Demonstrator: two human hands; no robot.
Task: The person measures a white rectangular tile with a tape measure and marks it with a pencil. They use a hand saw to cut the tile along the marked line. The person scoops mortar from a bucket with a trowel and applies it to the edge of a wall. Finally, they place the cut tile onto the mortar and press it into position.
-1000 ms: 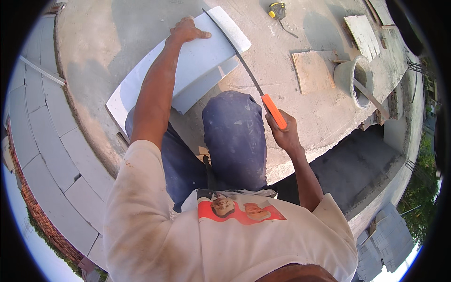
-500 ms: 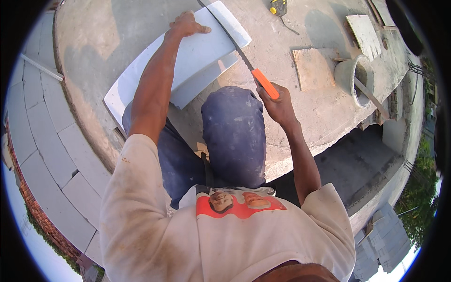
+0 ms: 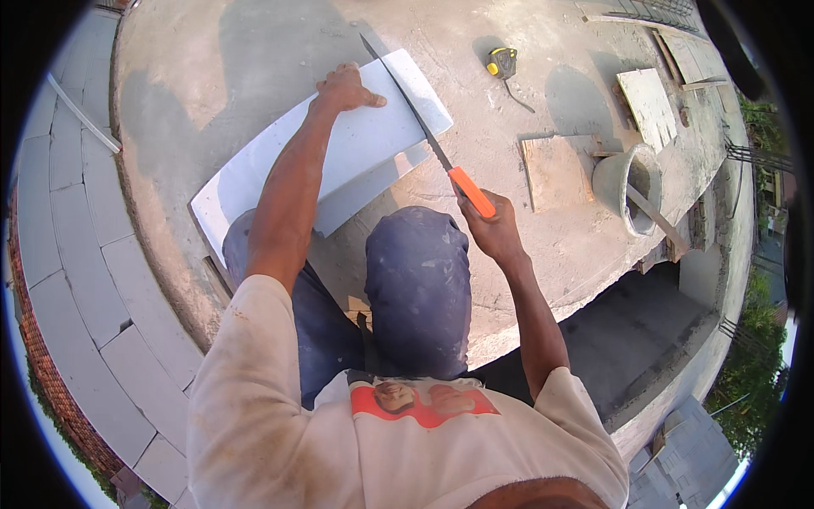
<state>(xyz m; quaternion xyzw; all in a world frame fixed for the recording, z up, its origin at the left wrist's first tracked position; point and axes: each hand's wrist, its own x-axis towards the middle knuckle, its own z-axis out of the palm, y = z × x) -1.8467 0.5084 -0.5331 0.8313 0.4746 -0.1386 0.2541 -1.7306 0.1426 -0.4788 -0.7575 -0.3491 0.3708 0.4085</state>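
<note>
A long pale block [image 3: 343,148], seemingly lightweight concrete, lies slanting in front of my knees. My left hand [image 3: 346,87] rests on its upper face, thumb spread away from the fingers, palm down. In my right hand [image 3: 492,222] is a handsaw [image 3: 471,192], gripped by its orange handle. The dark blade crosses the block close to its right end, and the tip sticks out past the far edge. Whether the teeth have cut into the block is too fine to tell. Part of the block's left portion is hidden by my forearm and knee.
A yellow and black tape measure [image 3: 502,62] lies beyond the block. To the right are a board [image 3: 555,174], a bucket [image 3: 604,182] with a stick in it, and a sunken opening [image 3: 632,327] past the slab's edge. Large grey blocks [image 3: 89,225] line the left.
My view has tilted, so everything sits lower in the picture. The saw has slid slightly forward across the block. My left hand stays at the same spot on the block.
</note>
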